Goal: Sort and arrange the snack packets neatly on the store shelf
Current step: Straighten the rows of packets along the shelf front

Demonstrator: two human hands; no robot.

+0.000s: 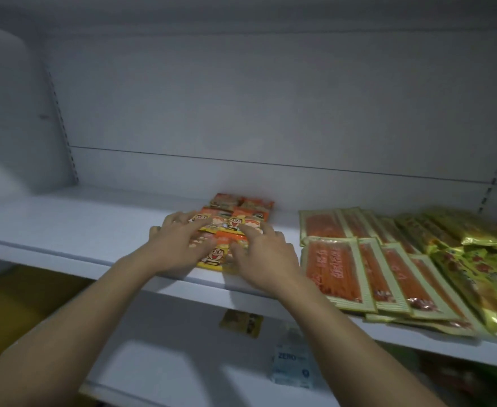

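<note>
Item: small orange-and-yellow packets [235, 212], cartoon-face print, lay overlapping in a loose cluster on the white shelf [65, 227], from its front lip back towards the rear wall.
Left hand [179, 245]: lay flat on the cluster's left side, fingers spread and nearly straight, gripping nothing.
Right hand [266, 257]: fingertips pressed on the cluster's right side, fingers spread and slightly bent, no packet pinched.
Neighbouring stock: green-edged packets [358, 259] were fanned in two rows just to the right, apart from the cluster; gold packets [476, 259] lay beyond them at the far right.
Lower shelf: one yellow packet [241, 323] and one pale blue packet [292, 362] marked ZERO.
Step in hand (judged): squaring the small cluster into a tidy block.
Method advised: keep both palms low and draw the sides inward together, so the packets slide rather than buckle; light pressure, as slick film is likely to skate.
Alignment: front edges parallel to the shelf lip, faces upward, a gap kept from the green-edged row.
Risk: the frontmost packets sat at the lip and could tip onto the lower shelf if pushed forward.
</note>
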